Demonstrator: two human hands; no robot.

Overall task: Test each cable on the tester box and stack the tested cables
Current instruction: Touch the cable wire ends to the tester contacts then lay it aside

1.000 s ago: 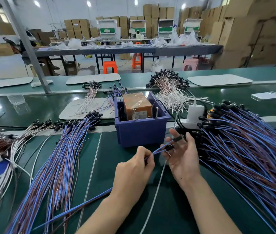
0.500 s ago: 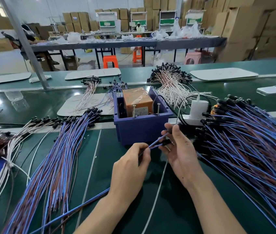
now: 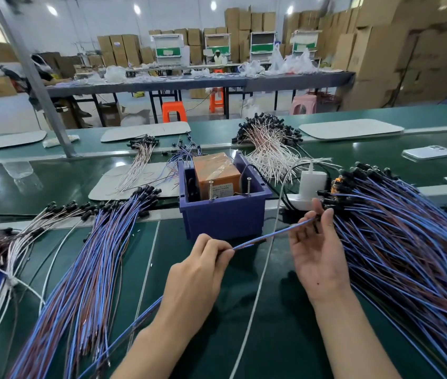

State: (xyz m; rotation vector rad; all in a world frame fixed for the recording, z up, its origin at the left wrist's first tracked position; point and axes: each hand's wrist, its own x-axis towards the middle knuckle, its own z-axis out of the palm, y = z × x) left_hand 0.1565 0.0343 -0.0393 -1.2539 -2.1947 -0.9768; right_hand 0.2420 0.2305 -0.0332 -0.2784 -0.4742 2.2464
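1. Drawing apart since half a second ago, the hands are pulling the cable (image 3: 271, 232) out straight. The right hand (image 3: 318, 255) is now sitting further out toward the heap (image 3: 408, 242) lying just past its fingertips.
2. The left hand (image 3: 197, 272) is pinching the cable between thumb and forefinger, knuckles up. The right is lying palm-up with its fingers mostly straight, and seems to be nipping the plug end with thumb and forefinger (the plug itself is hiding behind them).
3. The cable is hanging in the air between the two hands, on the near side of the tester box (image 3: 225, 217) ahead of them, with its tail trailing back under the left wrist.
4. It is looking like a thin blue wire paired with a brown one, matching the bundle (image 3: 93, 263) spreading out beyond the left hand.
5. I am judging it light and limp, liable to sag and snag on its neighbours. The stiff plug and the wire just behind it are offering the surest hold.
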